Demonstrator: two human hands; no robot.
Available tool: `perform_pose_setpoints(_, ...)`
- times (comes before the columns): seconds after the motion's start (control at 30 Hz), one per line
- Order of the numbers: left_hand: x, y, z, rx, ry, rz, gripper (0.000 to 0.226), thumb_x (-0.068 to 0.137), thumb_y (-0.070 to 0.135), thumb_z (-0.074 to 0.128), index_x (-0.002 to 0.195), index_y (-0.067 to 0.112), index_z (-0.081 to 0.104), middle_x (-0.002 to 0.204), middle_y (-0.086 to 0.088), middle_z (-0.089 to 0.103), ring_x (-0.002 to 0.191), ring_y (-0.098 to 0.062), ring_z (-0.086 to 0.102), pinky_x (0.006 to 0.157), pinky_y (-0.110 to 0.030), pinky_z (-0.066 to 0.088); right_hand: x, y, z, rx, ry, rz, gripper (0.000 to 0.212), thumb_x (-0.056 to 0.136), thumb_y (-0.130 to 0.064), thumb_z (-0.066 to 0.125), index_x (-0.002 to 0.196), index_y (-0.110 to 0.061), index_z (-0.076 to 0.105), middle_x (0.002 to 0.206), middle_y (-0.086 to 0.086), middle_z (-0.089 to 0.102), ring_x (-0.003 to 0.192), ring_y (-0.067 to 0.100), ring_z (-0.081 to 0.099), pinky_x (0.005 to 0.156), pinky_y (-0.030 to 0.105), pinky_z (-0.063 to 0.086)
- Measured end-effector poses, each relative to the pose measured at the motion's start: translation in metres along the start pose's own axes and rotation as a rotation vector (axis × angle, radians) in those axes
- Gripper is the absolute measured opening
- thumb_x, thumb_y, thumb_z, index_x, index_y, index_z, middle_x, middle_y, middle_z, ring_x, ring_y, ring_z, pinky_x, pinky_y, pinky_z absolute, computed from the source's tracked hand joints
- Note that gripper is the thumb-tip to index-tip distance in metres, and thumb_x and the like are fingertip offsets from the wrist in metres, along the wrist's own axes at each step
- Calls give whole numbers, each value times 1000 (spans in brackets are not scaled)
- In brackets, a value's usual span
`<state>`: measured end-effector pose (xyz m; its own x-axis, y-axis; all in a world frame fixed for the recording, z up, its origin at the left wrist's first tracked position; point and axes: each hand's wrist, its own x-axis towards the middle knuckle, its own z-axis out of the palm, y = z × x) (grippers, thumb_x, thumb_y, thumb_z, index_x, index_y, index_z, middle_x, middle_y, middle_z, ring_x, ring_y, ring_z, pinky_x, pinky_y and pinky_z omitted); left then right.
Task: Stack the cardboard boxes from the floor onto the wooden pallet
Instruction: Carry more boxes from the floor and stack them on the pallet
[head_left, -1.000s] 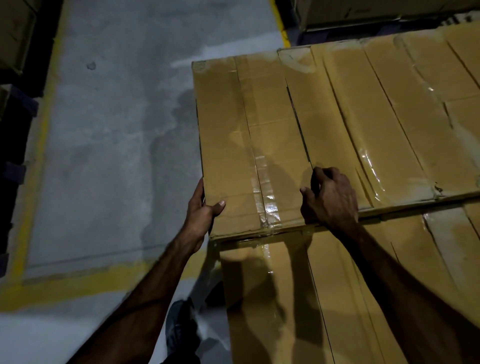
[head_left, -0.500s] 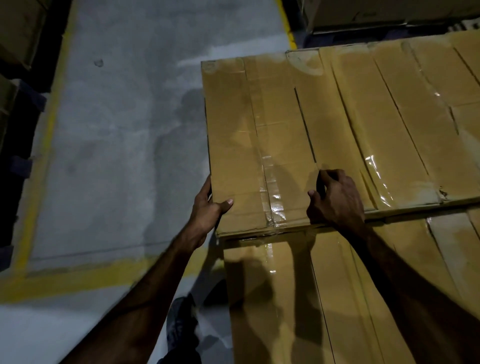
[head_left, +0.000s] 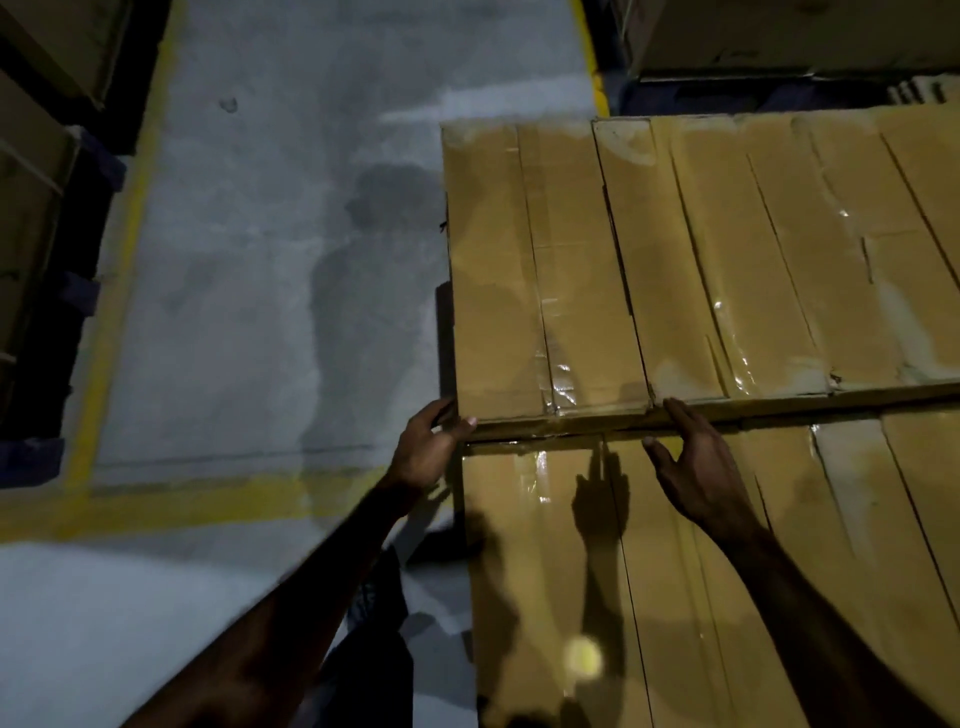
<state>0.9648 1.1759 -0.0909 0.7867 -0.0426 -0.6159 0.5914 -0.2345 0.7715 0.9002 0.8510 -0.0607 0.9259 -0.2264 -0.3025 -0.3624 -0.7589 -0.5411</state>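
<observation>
Here the leftmost cardboard box (head_left: 540, 270) is lying flat on the top layer of the stack, its left edge flush with the stack's outer side and its near edge sitting just beyond the lower row of boxes (head_left: 701, 545). The left hand (head_left: 428, 449) is gripping that box's near-left corner, thumb lying on top at the edge and fingers curling round the side. The right hand (head_left: 698, 467) is lying open against the near edge where this box meets its neighbour (head_left: 685, 260), fingers straight and spread, holding nothing. To the left the grey concrete floor (head_left: 270, 270) is offering open room, bounded by yellow painted lines (head_left: 171, 501).

The pallet under the stack is not showing from here, and the boxes are running out of the picture to the right and below. More cartons (head_left: 31, 171) on dark racking are sitting dimly at the far left, hard to make out, and another pale load (head_left: 779, 36) is being cut off at the top right. Clear tape is glinting along the box seams, and the light is low, throwing the shadows of both arms across the lower boxes.
</observation>
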Motion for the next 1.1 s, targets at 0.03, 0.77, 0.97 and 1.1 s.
perform_pose_setpoints(0.03, -11, -2, 0, 18, 10, 13, 49, 100, 28, 72, 146, 24, 57, 123, 12, 61, 110, -4, 59, 102, -29, 48, -12, -3, 0, 48, 13, 18, 66, 101, -58, 51, 156, -22, 45, 158, 11, 48, 143, 34, 46, 111, 54, 44)
perform_pose_setpoints(0.77, -415, 83, 174, -14, 181, 320, 59, 99, 36, 72, 153, 23, 53, 148, 4, 60, 131, -8, 58, 109, -32, 49, -304, -12, -191, 691, 96, 56, 55, 102, -28, 68, 155, -30, 50, 156, -9, 53, 143, 13, 48, 110, 38, 44)
perform_pose_setpoints(0.97, -483, 82, 173, -39, 251, 361, 58, 98, 40, 72, 152, 28, 54, 148, 9, 61, 131, -4, 57, 112, -38, 49, -342, -25, -223, 735, 115, 12, 54, 103, -30, 66, 154, -29, 49, 155, -5, 54, 142, 14, 49, 107, 37, 44)
perform_pose_setpoints(1.1, -509, 64, 159, -56, 304, 390, 58, 99, 39, 71, 153, 27, 53, 148, 8, 60, 131, -5, 58, 111, -40, 50, -370, -31, -231, 718, 110, -48, 55, 102, -31, 67, 154, -29, 48, 154, -5, 54, 140, 13, 49, 107, 37, 44)
